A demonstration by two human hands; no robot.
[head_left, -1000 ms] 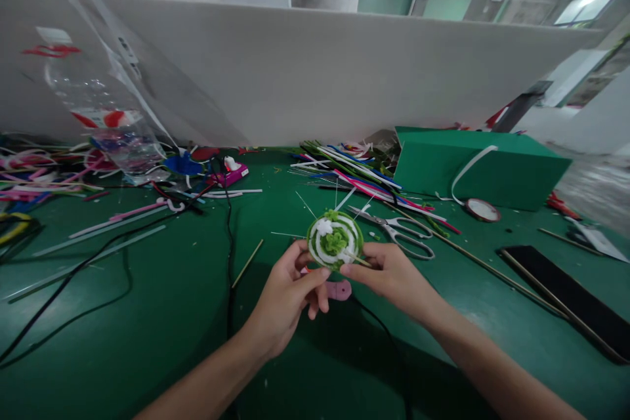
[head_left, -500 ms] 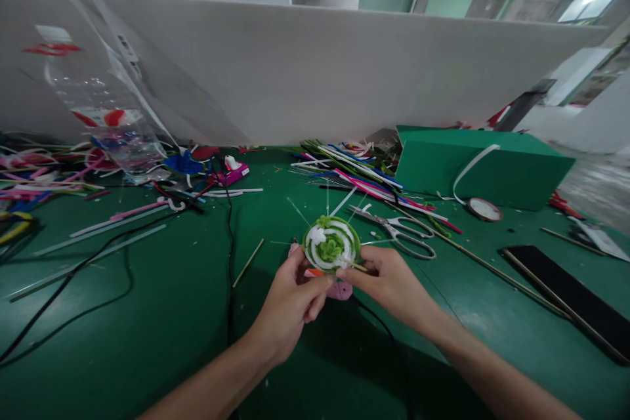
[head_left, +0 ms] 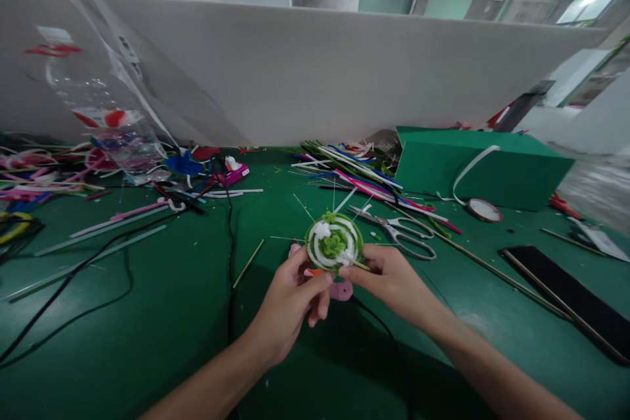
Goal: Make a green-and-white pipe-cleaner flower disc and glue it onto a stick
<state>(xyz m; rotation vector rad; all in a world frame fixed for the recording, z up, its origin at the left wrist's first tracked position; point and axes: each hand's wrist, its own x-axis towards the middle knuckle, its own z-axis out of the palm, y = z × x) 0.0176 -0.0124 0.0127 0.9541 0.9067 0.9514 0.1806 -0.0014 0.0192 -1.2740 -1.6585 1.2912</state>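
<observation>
Against half a second ago, the green-and-white disc (head_left: 335, 241) sits slightly higher and further right, and the thin wires (head_left: 304, 207) around it look sharper. Against a second ago, more of the orange piece (head_left: 313, 272) shows beside the left fingers (head_left: 314, 287).

Clear bottle (head_left: 102, 108) at left, green bag (head_left: 512, 172) and phone (head_left: 566, 302) at right.

Silver metal scissors (head_left: 390, 224) lie on the smooth green table (head_left: 162, 341) just beyond the right hand (head_left: 388, 270); a flat black phone (head_left: 561, 292) lies to that hand's right.
</observation>
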